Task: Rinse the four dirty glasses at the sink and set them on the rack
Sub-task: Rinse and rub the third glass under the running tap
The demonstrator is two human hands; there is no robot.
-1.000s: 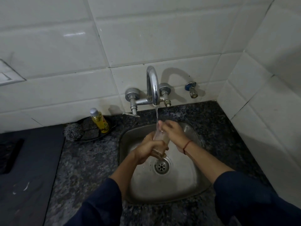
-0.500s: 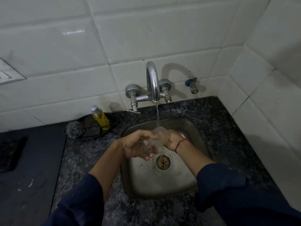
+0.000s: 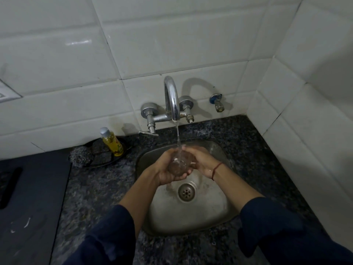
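A clear drinking glass (image 3: 179,163) is held over the steel sink (image 3: 208,213), right under the stream from the chrome tap (image 3: 172,100). My left hand (image 3: 165,169) cups it from below and the left, with fingers curled round its base. On its right side and rim, my right hand (image 3: 202,159) wraps it with its fingers. Water runs into the glass's mouth. No other glasses and no rack are in view.
A yellow soap bottle (image 3: 111,141) and a steel scrubber (image 3: 81,155) sit on a dark dish left of the sink. A dark slab (image 3: 32,197) covers the counter at far left. White tiled walls close the back and right; a small valve (image 3: 216,102) sticks out.
The glass has been turned from lying sideways back to mouth-up under the stream. Both hands have shifted around it, and my view has dropped slightly.
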